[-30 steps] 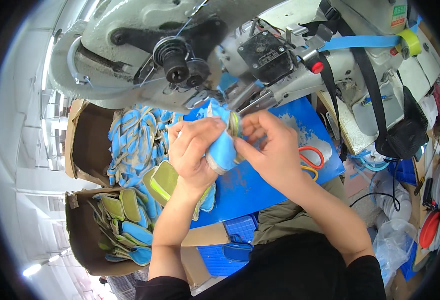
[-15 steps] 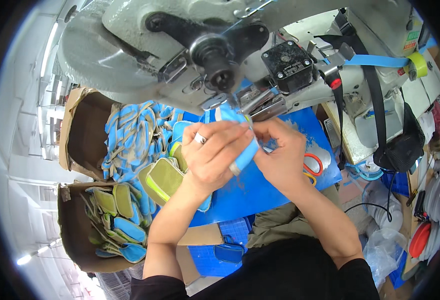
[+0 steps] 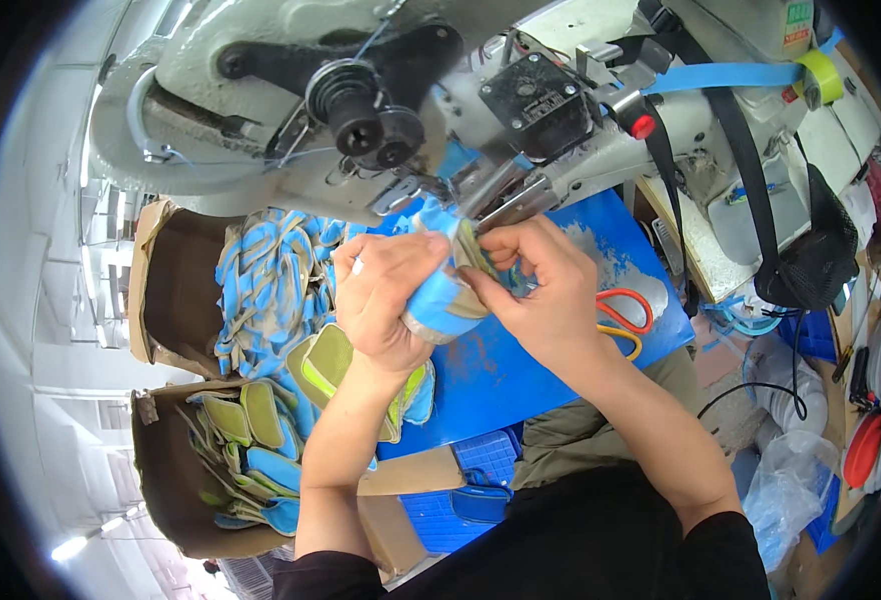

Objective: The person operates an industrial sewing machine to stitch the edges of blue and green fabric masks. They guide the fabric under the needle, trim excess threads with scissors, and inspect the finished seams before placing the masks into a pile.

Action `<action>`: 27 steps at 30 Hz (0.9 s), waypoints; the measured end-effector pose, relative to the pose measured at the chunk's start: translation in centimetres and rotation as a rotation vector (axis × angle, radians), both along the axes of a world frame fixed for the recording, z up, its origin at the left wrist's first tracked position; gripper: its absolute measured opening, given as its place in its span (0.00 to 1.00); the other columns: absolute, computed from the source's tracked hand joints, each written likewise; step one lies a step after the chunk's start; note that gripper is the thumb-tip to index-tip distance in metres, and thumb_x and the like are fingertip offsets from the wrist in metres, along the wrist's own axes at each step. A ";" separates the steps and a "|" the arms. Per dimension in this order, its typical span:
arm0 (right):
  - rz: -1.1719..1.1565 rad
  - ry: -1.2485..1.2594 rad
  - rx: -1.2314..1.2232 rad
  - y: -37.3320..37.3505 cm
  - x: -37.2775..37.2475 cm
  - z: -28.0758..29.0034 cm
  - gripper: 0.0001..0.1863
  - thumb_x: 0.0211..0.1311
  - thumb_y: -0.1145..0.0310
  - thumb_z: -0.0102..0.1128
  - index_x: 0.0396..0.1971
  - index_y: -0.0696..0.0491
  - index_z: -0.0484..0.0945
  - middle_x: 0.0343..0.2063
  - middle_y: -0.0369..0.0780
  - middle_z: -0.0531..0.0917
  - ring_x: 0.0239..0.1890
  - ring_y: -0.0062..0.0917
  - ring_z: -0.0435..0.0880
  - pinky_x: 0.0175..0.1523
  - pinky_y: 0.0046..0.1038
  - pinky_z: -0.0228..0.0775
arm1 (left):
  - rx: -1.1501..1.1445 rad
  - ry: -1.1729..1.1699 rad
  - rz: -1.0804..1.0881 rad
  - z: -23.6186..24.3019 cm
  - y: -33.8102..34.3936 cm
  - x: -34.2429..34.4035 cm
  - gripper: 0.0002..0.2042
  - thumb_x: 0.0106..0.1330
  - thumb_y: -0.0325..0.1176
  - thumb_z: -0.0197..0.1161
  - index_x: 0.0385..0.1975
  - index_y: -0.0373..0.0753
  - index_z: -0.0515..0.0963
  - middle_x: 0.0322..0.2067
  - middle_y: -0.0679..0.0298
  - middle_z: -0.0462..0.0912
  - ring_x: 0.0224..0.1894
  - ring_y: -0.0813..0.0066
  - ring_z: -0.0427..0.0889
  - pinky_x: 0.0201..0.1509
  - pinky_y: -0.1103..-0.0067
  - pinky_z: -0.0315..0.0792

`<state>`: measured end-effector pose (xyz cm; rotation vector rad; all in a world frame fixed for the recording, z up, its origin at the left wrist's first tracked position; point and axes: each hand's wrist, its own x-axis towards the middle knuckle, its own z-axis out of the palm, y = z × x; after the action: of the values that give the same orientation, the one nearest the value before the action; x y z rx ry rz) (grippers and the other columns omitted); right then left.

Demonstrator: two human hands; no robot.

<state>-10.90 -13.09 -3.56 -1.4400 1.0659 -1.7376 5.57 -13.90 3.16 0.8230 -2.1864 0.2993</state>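
Observation:
A curved blue fabric piece with a pale edge is between my hands, below the head of an industrial sewing machine. My left hand, with a ring on one finger, is closed around its left side. On its right, my right hand pinches an olive-tan layer of the piece between thumb and fingers. The upper end of the piece lies close to the machine's presser foot and metal binding guide; whether it is under the foot cannot be made out.
Scissors with red and yellow handles lie right on the blue work surface. Olive padded pieces and a blue-tan fabric heap sit left, beside two cardboard boxes. Blue tape runs toward the machine.
The fabric piece has turned and bulged open, showing its olive-tan layer. My left hand has shifted left, and my right hand has moved slightly left. The whole view has shifted.

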 end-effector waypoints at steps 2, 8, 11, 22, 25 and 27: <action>-0.012 0.024 -0.010 0.1 0.1 -0.5 0.13 0.49 0.78 0.77 0.34 0.55 0.82 0.28 0.39 0.84 0.29 0.29 0.86 0.35 0.28 0.77 | -0.061 -0.059 -0.011 -0.2 0.2 -0.1 0.16 0.52 0.34 0.77 0.41 0.40 0.85 0.40 0.64 0.88 0.40 0.68 0.88 0.48 0.72 0.69; 0.063 -0.031 0.036 -0.2 0.2 -1.2 0.12 0.51 0.80 0.75 0.34 0.55 0.82 0.28 0.40 0.84 0.29 0.28 0.85 0.34 0.28 0.76 | -0.101 -0.235 0.000 0.1 0.9 -0.7 0.15 0.50 0.32 0.75 0.40 0.42 0.87 0.40 0.66 0.87 0.42 0.67 0.88 0.48 0.72 0.69; 0.101 -0.039 0.057 -0.3 0.0 -1.3 0.11 0.52 0.81 0.73 0.35 0.55 0.83 0.27 0.40 0.83 0.29 0.27 0.86 0.34 0.27 0.75 | -0.091 -0.265 0.033 0.0 1.2 -0.8 0.15 0.50 0.33 0.73 0.40 0.43 0.88 0.41 0.69 0.88 0.44 0.69 0.87 0.51 0.72 0.67; 0.402 -0.249 0.398 -0.4 -2.0 1.4 0.10 0.60 0.81 0.67 0.41 0.60 0.85 0.29 0.38 0.88 0.30 0.15 0.86 0.36 0.20 0.77 | -0.090 -0.222 0.090 0.3 0.0 -1.0 0.16 0.50 0.32 0.70 0.41 0.42 0.88 0.40 0.68 0.88 0.42 0.72 0.86 0.54 0.73 0.63; 0.461 -0.280 0.432 -0.8 -2.3 2.0 0.10 0.62 0.80 0.66 0.43 0.61 0.85 0.28 0.37 0.88 0.29 0.13 0.84 0.34 0.20 0.76 | -0.065 -0.157 0.106 0.3 0.1 -1.3 0.17 0.50 0.33 0.69 0.42 0.41 0.88 0.40 0.67 0.88 0.42 0.73 0.86 0.55 0.73 0.63; 0.476 -0.298 0.426 -0.6 -2.5 1.9 0.10 0.62 0.78 0.66 0.43 0.61 0.85 0.28 0.37 0.88 0.28 0.12 0.84 0.33 0.20 0.76 | -0.053 -0.126 0.101 0.2 0.5 -1.5 0.17 0.49 0.33 0.70 0.42 0.41 0.88 0.39 0.66 0.87 0.42 0.73 0.86 0.54 0.73 0.65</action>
<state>-13.41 -13.64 -1.62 -1.0221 0.7898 -1.2413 4.03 -13.40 3.39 0.9088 -2.2463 0.4685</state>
